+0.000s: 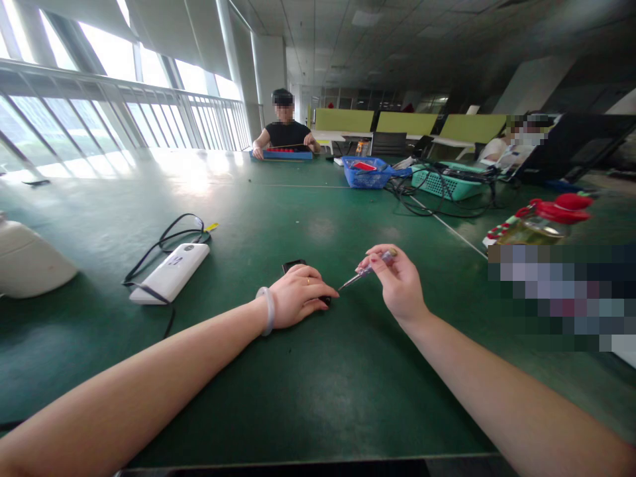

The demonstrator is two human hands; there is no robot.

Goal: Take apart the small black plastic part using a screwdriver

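My left hand (297, 296) lies over a small black object (293, 264) on the green table (318, 384), its fingers wrapped round it. Parts of the black object show beyond the knuckles and below the fingertips; the rest is hidden under the hand. To the right, my right hand (400, 281) is closed on a screwdriver (370, 267) with a translucent purplish handle. The thin metal shaft slants down to the left, and its tip is close to my left fingertips. Whether the tip touches the black object cannot be made out.
A white power bank (173, 271) with a black cable lies at the left, near a white container (30, 262). Blue (368, 173) and green baskets (450, 184) with cables stand further back, a red-topped jar (541, 222) at the right. Across the table sits a person (285, 132).
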